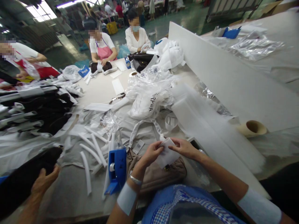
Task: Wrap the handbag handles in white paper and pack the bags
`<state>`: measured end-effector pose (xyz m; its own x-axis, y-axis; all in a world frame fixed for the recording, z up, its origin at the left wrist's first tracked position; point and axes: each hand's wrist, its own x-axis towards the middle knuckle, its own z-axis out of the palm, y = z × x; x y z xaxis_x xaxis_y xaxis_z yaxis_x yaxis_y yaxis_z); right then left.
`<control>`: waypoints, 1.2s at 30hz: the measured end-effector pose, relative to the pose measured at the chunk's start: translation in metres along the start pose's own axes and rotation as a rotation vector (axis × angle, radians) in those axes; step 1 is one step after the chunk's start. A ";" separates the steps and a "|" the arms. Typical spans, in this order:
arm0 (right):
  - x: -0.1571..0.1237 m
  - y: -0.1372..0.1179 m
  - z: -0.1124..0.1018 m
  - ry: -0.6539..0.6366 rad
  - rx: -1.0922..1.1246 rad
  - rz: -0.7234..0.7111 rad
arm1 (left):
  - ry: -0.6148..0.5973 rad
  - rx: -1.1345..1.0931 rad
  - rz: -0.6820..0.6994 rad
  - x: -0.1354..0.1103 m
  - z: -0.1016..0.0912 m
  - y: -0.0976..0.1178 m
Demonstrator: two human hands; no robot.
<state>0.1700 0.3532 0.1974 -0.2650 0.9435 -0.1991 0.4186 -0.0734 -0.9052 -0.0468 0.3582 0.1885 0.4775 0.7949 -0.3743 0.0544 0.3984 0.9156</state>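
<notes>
A taupe handbag (149,179) lies on the table right in front of me, its handle (134,132) wrapped in white material. Above the bag, my left hand (152,152) pinches the left edge of a thin white foam sheet (167,154). The fingers of my right hand (185,147) close on the same sheet at its upper right. A small metal fitting (166,168) on the bag shows below the sheet. Just left of the bag stands a blue tape dispenser (118,168). A white tag (138,146) lies by the handle.
White foam tubes (93,149) are scattered to the left. Beyond are plastic bags (149,96); stacked foam sheets (201,124), a cardboard tube (253,128) and a white upright board (229,71) lie right. A co-worker's hand (44,183) holds a dark item at left. Several people work across the table.
</notes>
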 end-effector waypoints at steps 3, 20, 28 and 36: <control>0.003 0.011 -0.005 -0.140 0.102 0.179 | 0.151 0.048 -0.014 0.017 -0.008 -0.004; 0.045 0.052 -0.018 0.470 -0.366 0.208 | 0.319 -0.103 -0.256 0.124 -0.013 -0.041; 0.065 0.055 -0.009 0.394 -0.145 0.177 | 0.252 -0.267 -0.055 0.080 0.009 -0.039; 0.085 0.054 0.018 0.151 0.054 0.154 | 0.483 -0.090 0.134 0.070 0.024 -0.039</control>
<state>0.1550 0.4233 0.1247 -0.0671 0.9571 -0.2820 0.3956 -0.2339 -0.8881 0.0057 0.3875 0.1304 0.0138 0.9542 -0.2987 -0.0652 0.2990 0.9520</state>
